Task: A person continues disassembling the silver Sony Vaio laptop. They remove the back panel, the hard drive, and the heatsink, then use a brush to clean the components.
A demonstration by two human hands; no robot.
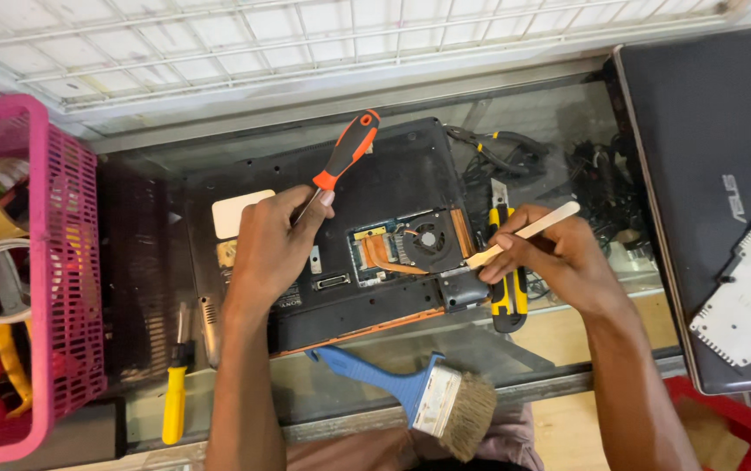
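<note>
The black laptop lying upside down (393,187) sits in the middle of the frame on a glass-topped counter (515,344), one panel off so the round cooling fan and copper heat pipe (423,240) show. The left hand (275,249) is closed around an orange-and-black-handled screwdriver (349,153), the shaft angled down to the laptop base just left of the opening. The right hand (554,253) pinches a flat pale wooden stick (524,234), its tip at the right corner of the open bay, near the edge of the case.

To my eye the stick wants to stay shallow, levering along the seam and not digging toward the fan, with the screwdriver kept upright on its screw.

Room is tight. A yellow-and-black utility knife (508,301) lies right under the right hand, and a blue-handled paintbrush (410,388) lies at the counter's near edge below the laptop. A pink plastic basket holding tape rolls (57,262) fills the left, a second, closed dark laptop (707,174) the right, and a small yellow-handled screwdriver (175,397) lies lower left.
</note>
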